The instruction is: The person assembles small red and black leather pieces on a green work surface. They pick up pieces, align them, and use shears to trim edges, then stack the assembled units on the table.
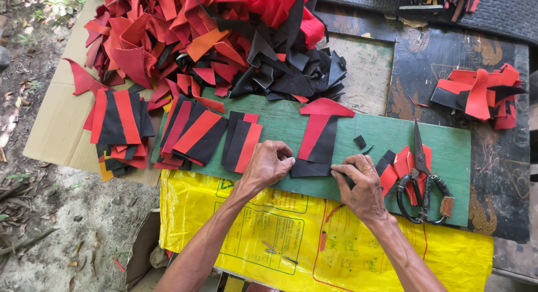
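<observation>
A black piece (pixel 309 167) with a red strip (pixel 314 136) laid on it lies on the green board (pixel 392 135). My left hand (pixel 266 166) pinches the black piece's left edge with curled fingers. My right hand (pixel 361 185) presses fingertips on its right lower edge. A red curved scrap (pixel 327 107) tops the strip. Black-handled scissors (pixel 421 182) lie shut on red scraps just right of my right hand.
Stacks of red-and-black assembled pieces (pixel 120 124) (pixel 193 136) (pixel 241 143) lie to the left. A big heap of red and black scraps (pixel 213 40) sits behind. A smaller pile (pixel 479 96) is at right. A yellow sack (pixel 291 236) and cardboard (pixel 56 129) cover the front.
</observation>
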